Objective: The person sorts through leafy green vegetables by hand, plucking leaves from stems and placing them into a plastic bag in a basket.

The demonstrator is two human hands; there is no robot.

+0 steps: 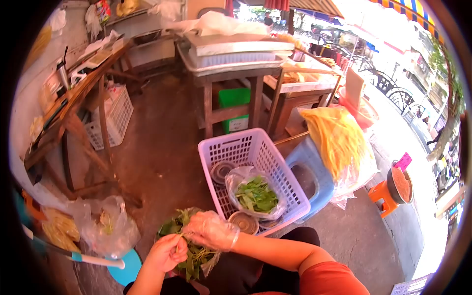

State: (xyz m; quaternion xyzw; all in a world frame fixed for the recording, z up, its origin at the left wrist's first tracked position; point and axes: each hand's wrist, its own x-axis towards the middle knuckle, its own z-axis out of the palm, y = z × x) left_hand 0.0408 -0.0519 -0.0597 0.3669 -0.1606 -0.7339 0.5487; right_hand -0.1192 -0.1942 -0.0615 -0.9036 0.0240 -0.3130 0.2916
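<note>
My left hand is bare and pinches the thin stem of a leafy green. Close against it, my right hand wears a clear plastic glove, its fingers closed on the same sprig. Below both hands lies a bunch of leafy greens, partly in a clear bag on my lap. Ahead and to the right stands a pale purple plastic basket. Inside it, a clear plastic bag holds picked green leaves, with round metal weights around it.
A blue stool bears a yellow bag right of the basket. At lower left are a plastic bag with scraps and a turquoise dustpan. Wooden tables with trays stand behind; an orange stand holds a bowl at right.
</note>
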